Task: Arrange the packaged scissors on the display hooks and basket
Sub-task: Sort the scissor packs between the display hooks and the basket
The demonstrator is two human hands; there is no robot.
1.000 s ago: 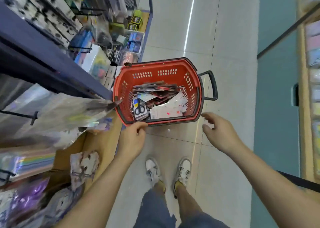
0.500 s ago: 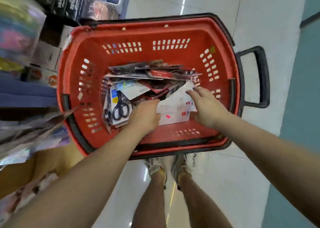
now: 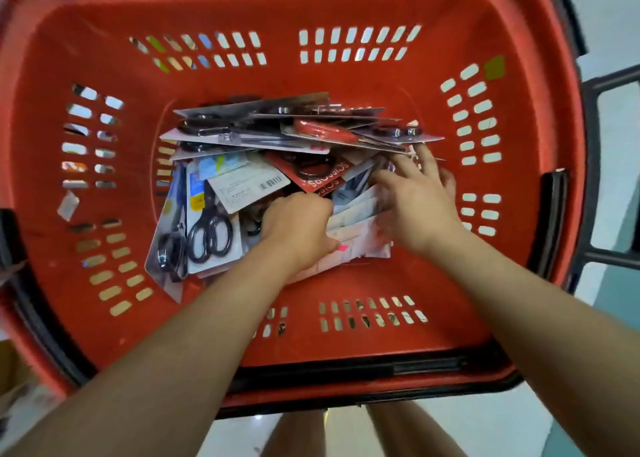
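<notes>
A red plastic basket (image 3: 346, 13) fills the view, with a heap of packaged scissors (image 3: 294, 134) on its floor. One pack with black-handled scissors (image 3: 211, 228) lies at the left of the heap. A stack of white-backed packs (image 3: 356, 221) lies at the right. My left hand (image 3: 298, 228) is curled down into the middle of the heap, fingertips hidden among the packs. My right hand (image 3: 419, 196) rests with fingers spread on the white-backed packs. Whether either hand has a firm grip on a pack is not visible.
The basket's black pull handle (image 3: 595, 165) sticks out at the right. Pale tiled floor (image 3: 485, 429) shows beneath the basket, with my legs below the near rim. The display hooks are out of view.
I have leaned much closer to the basket. Both hands have pushed deeper into the pile; the right hand has spread over the white-backed packs.
</notes>
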